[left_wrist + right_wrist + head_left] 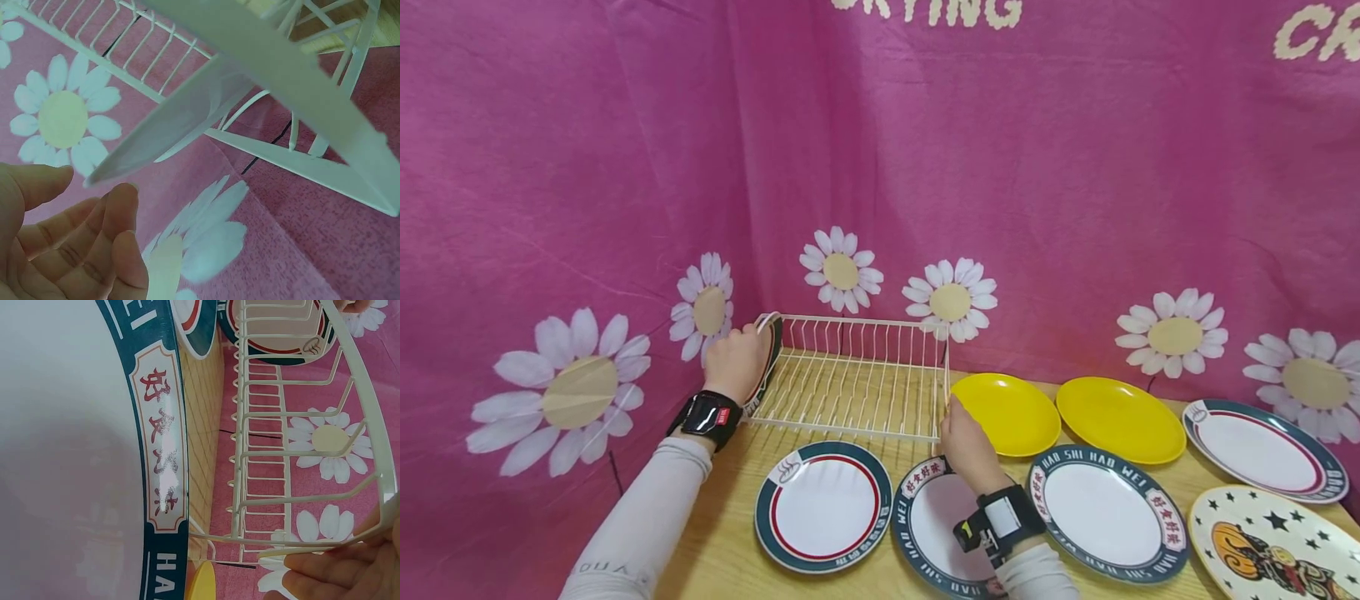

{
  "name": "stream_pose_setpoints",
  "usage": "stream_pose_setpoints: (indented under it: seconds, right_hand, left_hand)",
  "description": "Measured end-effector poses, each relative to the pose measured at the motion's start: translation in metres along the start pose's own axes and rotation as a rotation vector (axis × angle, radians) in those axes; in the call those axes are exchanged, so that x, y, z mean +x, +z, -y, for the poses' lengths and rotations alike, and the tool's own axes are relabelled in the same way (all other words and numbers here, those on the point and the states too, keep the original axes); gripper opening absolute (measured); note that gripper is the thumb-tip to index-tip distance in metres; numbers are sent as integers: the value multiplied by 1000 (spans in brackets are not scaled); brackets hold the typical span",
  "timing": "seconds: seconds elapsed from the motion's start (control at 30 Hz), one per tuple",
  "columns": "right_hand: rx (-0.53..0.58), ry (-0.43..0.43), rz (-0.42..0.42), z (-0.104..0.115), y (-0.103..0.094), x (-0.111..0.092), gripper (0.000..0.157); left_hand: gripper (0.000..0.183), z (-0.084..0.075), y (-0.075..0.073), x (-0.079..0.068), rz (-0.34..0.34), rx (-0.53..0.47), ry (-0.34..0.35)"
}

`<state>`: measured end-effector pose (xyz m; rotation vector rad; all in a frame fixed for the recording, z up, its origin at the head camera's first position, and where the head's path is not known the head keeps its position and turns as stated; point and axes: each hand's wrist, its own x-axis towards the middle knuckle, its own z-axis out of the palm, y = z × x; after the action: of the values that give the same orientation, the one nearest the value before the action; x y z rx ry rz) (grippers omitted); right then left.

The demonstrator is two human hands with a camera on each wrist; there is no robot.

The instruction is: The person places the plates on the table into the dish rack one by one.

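A white wire dish rack (857,435) stands against the pink cloth, with a green-rimmed plate (772,354) upright in its left end. My left hand (735,364) is at that plate. In the left wrist view, the plate's edge (119,164) points between the thumb and the loosely bent fingers (128,203), with gaps showing on both sides. My right hand (967,446) grips the rack's right end; in the right wrist view its fingers (331,575) lie along the end wire, partly cut off by the frame edge.
A green-rimmed plate with a red ring (823,508) lies before the rack. Two lettered plates, one (1105,512) plain to see and another (936,517) under my right arm, lie beside it. Yellow plates (1007,417), a Halloween plate (1273,542) and another green-rimmed plate (1262,450) are rightward.
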<state>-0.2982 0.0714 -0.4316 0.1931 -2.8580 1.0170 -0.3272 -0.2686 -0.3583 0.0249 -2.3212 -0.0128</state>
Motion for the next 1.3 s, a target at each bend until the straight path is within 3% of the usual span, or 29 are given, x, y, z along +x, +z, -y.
stream_pose_setpoints:
  seconds: [0.27, 0.53, 0.8, 0.9, 1.07, 1.3]
  right_hand:
    - [0, -11, -5, 0, 0, 0, 52]
    - [-11, -5, 1, 2, 0, 0, 52]
    - [-8, 7, 13, 1, 1, 0, 52]
    - [-3, -2, 9, 1, 1, -1, 53]
    - [-3, -1, 2, 0, 1, -2, 52]
    - [7, 5, 5, 1, -1, -2, 53]
  left_hand:
    - [25, 6, -29, -16, 75, -186, -156]
    - [21, 13, -56, -50, 83, -320, -155]
    - [17, 9, -70, -94, 79, -351, -201]
    - [17, 6, -68, -109, 141, -362, -235]
    - [21, 5, -55, -129, 315, -378, -284]
    - [23, 4, -37, -145, 548, -383, -283]
